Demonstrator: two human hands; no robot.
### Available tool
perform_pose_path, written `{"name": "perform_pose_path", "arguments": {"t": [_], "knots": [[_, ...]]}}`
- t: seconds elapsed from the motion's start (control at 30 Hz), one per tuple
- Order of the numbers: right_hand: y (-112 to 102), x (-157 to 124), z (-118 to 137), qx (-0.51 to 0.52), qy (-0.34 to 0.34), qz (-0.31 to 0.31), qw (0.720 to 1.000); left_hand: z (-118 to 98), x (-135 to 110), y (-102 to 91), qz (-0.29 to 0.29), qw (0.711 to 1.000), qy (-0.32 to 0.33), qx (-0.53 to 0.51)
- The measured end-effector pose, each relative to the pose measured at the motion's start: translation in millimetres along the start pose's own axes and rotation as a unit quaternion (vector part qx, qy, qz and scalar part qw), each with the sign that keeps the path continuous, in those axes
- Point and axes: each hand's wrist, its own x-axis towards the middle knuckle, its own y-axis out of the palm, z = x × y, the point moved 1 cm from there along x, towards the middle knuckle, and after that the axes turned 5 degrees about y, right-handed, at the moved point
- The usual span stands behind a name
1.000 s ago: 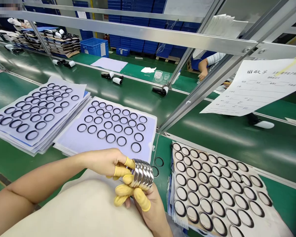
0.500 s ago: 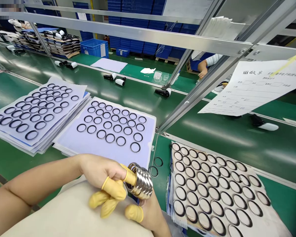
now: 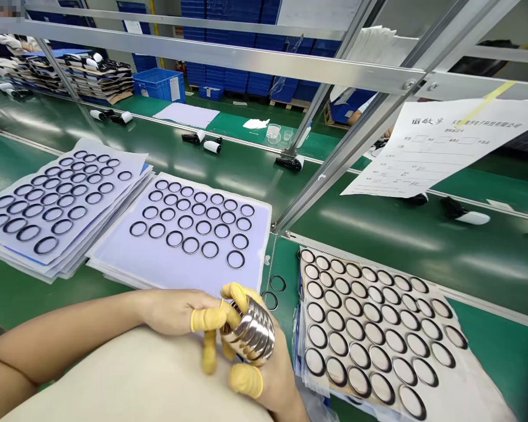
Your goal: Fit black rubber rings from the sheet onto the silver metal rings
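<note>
A short row of shiny metal rings (image 3: 251, 335) lies sideways in my right hand (image 3: 275, 369), whose fingers wrap round it with the thumb below. My left hand (image 3: 180, 313) comes in from the left, its fingertips at the row's near end, at least one reaching into the ring opening. Its lower fingers hang down, slightly blurred. Yellow finger cots cover fingers of both hands. Just beyond the hands, a white sheet (image 3: 123, 264) carries rows of dark-edged rings. Two loose rings (image 3: 278, 283) lie on the green table to its right.
Further left stands a second stack of sheets (image 3: 77, 249) with rings on top. At right is a stack with a brownish top sheet (image 3: 470, 381) full of rings. A metal frame (image 3: 317, 181) rises ahead, with a printed paper (image 3: 440, 152) hanging from it. Black-and-white parts (image 3: 290, 163) dot the green surface behind.
My left hand has shifted right and slightly down, its fingers closing more about the near end of the rings. The row has tilted a little. The camera view has shifted slightly.
</note>
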Motion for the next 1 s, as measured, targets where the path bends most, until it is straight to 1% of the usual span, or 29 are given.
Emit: {"name": "perform_pose_path", "arguments": {"t": [0.07, 0.13, 0.23, 0.3, 0.37, 0.4, 0.47, 0.53, 0.6, 0.73, 0.8, 0.9, 1.0], "knots": [[1, -1, 1, -0.057, -0.045, -0.028, 0.997, 4, 3, -0.9, -0.057, 0.998, -0.003, -0.024], [2, -1, 3, -0.133, -0.103, -0.042, 0.985, 7, 6, -0.6, -0.094, 0.993, -0.033, -0.058], [3, 1, 5, -0.22, -0.158, -0.033, 0.962, 9, 10, 1.5, -0.111, 0.986, -0.072, -0.101], [4, 1, 5, -0.235, -0.169, -0.02, 0.957, 10, 11, 1.8, -0.124, 0.983, -0.082, -0.106], [4, 0, 3, -0.218, -0.157, -0.012, 0.963, 9, 11, 0.9, -0.146, 0.983, -0.067, -0.086], [4, -2, 1, -0.208, -0.146, -0.01, 0.967, 9, 11, 0.1, -0.156, 0.984, -0.047, -0.066], [4, -5, -4, -0.203, -0.13, -0.002, 0.971, 5, 10, -1.1, -0.171, 0.985, 0.013, -0.011], [4, -9, -8, -0.202, -0.121, 0.022, 0.972, 1, 8, -1.0, -0.176, 0.98, 0.069, 0.054], [3, -13, -10, -0.177, -0.11, 0.048, 0.977, -4, 6, 0.4, -0.184, 0.971, 0.103, 0.117], [-2, -17, -12, -0.116, -0.072, 0.053, 0.989, -10, 1, 4.5, -0.193, 0.945, 0.138, 0.225], [-4, -16, -12, -0.082, -0.049, 0.057, 0.994, -12, -1, 6.0, -0.19, 0.932, 0.145, 0.274], [-4, -13, -12, 0.008, 0.001, 0.105, 0.994, -11, -2, 7.1, -0.187, 0.911, 0.136, 0.341], [1, -11, -14, 0.12, 0.05, 0.143, 0.981, -9, -1, 8.0, -0.185, 0.9, 0.138, 0.369]]}}
